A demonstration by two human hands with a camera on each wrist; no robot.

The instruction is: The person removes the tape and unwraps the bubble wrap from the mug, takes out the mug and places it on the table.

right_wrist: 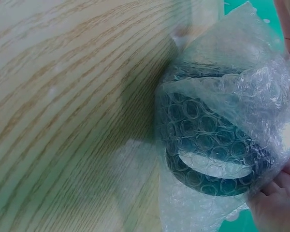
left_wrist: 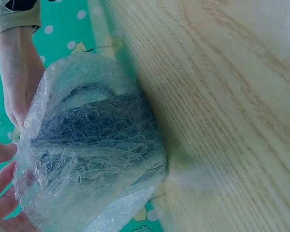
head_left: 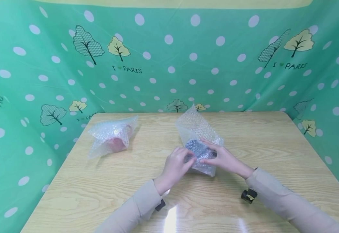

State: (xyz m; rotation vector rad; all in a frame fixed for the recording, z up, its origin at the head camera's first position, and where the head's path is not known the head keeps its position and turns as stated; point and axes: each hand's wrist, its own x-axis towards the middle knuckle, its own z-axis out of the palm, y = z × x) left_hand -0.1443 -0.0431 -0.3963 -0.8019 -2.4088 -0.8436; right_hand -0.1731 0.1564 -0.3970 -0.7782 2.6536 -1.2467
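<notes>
A dark blue, rounded item sits inside clear bubble wrap on the table; its exact kind is blurred by the bubbles. My left hand is at the near left of the bundle, its thumb and fingertips pinching the wrap. From the right, my right hand holds the bundle, thumb on the near side and fingers over the top. In the left wrist view, the left fingers lie against the wrap's upper edge. A loose flap of wrap points toward the back of the table.
Another bubble-wrapped bundle, with something pinkish-red inside, lies at the back left of the wooden table. A green dotted curtain with tree prints hangs behind the table and along both sides.
</notes>
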